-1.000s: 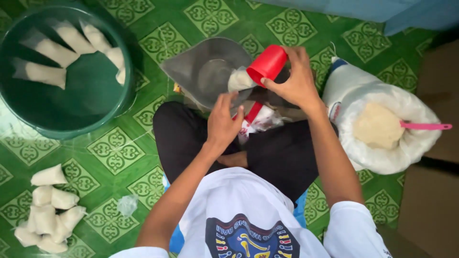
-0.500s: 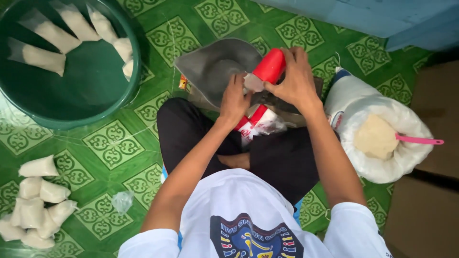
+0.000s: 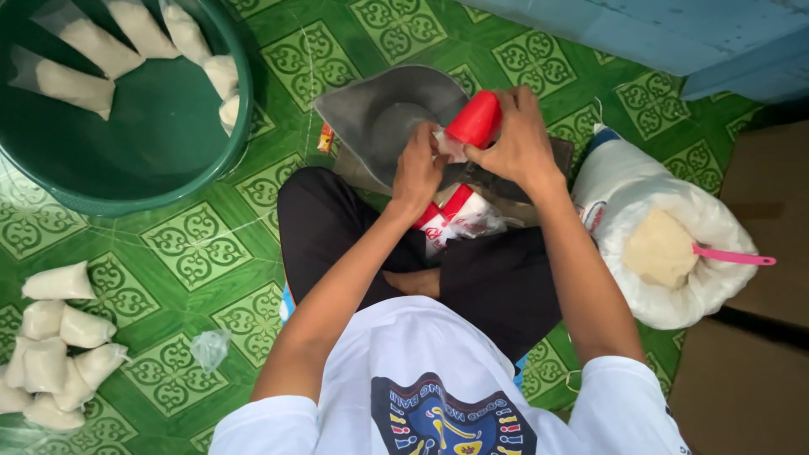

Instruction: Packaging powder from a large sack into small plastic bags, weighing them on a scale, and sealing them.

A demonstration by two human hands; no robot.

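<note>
**Two hands meet on a red cup over a grey metal pan**

The right hand is wrapped around a red plastic cup, fingers curled over its side, tipping it on a slant toward ten o'clock. The left hand comes in from seven o'clock and pinches a small clear plastic bag just beside the cup's mouth; its fingers are closed on the bag's edge. Cup and bag touch, both held above the near rim of a grey metal pan, which sits on a dark base in front of the person's crossed legs in black trousers. Below the hands, on the lap, lies a red and white printed packet.

At three o'clock from the hands stands an open white sack of pale grain, with a pink scoop lying across its top, handle pointing to three o'clock. At ten o'clock, well apart, a large green basin holds several filled clear bags leaning against its wall. At eight o'clock a heap of filled, tied bags lies on the floor, and near it a crumpled empty bag.

Nothing stands between the hands and the pan; the forearms cross the lap and hide part of the packet.

The floor is green tile with a pale square ornament. A light blue board runs along the top at one o'clock, and a brown surface fills the right edge.
</note>
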